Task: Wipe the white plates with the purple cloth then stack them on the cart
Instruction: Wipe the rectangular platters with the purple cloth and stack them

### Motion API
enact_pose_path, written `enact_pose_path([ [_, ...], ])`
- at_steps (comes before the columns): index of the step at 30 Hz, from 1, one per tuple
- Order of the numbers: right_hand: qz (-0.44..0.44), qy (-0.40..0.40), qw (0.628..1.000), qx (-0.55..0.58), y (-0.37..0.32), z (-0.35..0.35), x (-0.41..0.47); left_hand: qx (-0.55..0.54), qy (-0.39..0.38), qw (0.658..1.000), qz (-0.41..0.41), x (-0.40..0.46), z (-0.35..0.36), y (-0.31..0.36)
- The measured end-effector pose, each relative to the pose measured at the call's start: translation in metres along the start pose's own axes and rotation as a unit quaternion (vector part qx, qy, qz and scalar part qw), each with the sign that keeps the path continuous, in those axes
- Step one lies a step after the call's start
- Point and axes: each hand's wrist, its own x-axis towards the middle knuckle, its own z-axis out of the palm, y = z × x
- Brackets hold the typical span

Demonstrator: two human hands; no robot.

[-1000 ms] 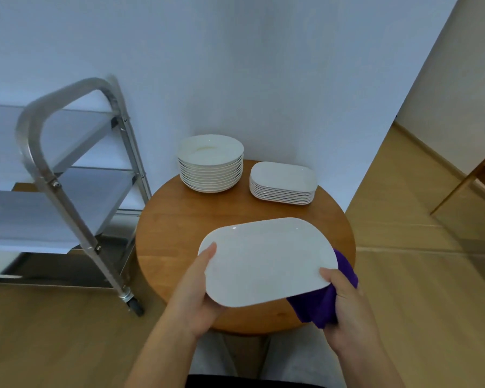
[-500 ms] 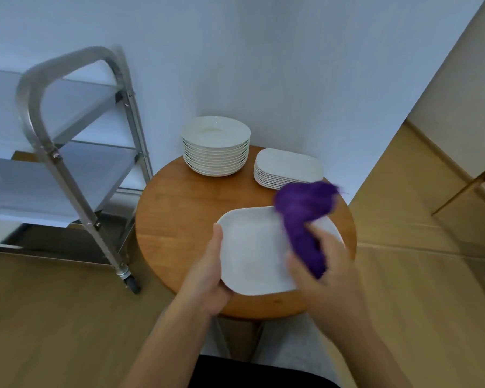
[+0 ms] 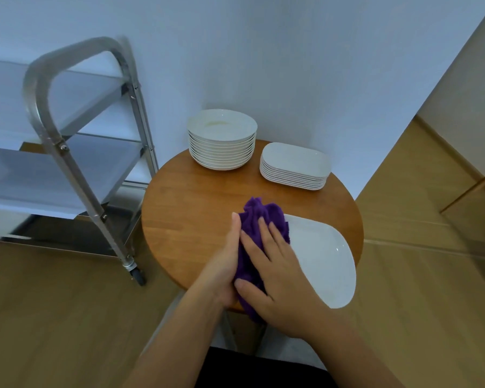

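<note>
We are pressing the cloth (image 3: 259, 242) onto the near-left end of the plate (image 3: 324, 260) with the right hand (image 3: 280, 278), its fingers (image 3: 265, 233) lying nearly straight over the bunched fabric and its thumb tucked against the cloth's near side; the left hand (image 3: 226, 271) is steadying the plate's left edge, but its grip is hidden behind the cloth, so we cannot tell how far the fingers are curling. The plate is lying at the near-right of the round worktop (image 3: 196, 217), and its near end is reaching past the rim. In our judgement this overhang is the main hazard: a hard wipe toward the body could tip or slide the plate off the edge, and a slack left hand would be letting it spin under the cloth. Two piles are waiting at the far side, round plates (image 3: 221, 141) to the left and oblong plates (image 3: 294, 166) just beside them to the right, both well apart from the hands. The cart (image 3: 67, 152) is standing to the left, its shelves showing no plates; its upright frame is rising between the worktop and the shelves, so a carried plate might be knocking against it.
</note>
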Motion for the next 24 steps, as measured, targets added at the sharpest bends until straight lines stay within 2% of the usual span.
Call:
enact_pose_path([
  [6, -0.007, 0.025, 0.999, 0.030, -0.006, 0.011, 0.016, -0.021, 0.029, 0.999, 0.041, 0.002, 0.000, -0.006],
  [11, -0.013, 0.064, 0.998, -0.027, -0.005, 0.001, 0.039, -0.072, 0.022, 0.991, 0.108, 0.001, -0.001, -0.006],
  [15, -0.019, 0.095, 0.994, -0.060, 0.005, -0.010, 0.049, -0.048, 0.002, 0.989, 0.140, 0.000, -0.010, -0.002],
  [18, 0.023, 0.054, 0.990, -0.125, 0.021, -0.028, 0.064, -0.027, 0.031, 0.990, 0.135, 0.000, -0.019, 0.000],
  [20, 0.087, -0.002, 0.987, -0.132, 0.039, -0.046, 0.072, -0.019, 0.047, 0.990, 0.131, -0.002, -0.029, 0.005],
  [22, 0.158, -0.053, 0.984, -0.065, 0.059, -0.063, 0.071, -0.027, 0.053, 0.988, 0.142, -0.004, -0.039, 0.011],
  [24, 0.207, -0.054, 0.976, 0.039, 0.075, -0.069, 0.064, -0.038, 0.073, 0.984, 0.158, -0.005, -0.046, 0.018],
])
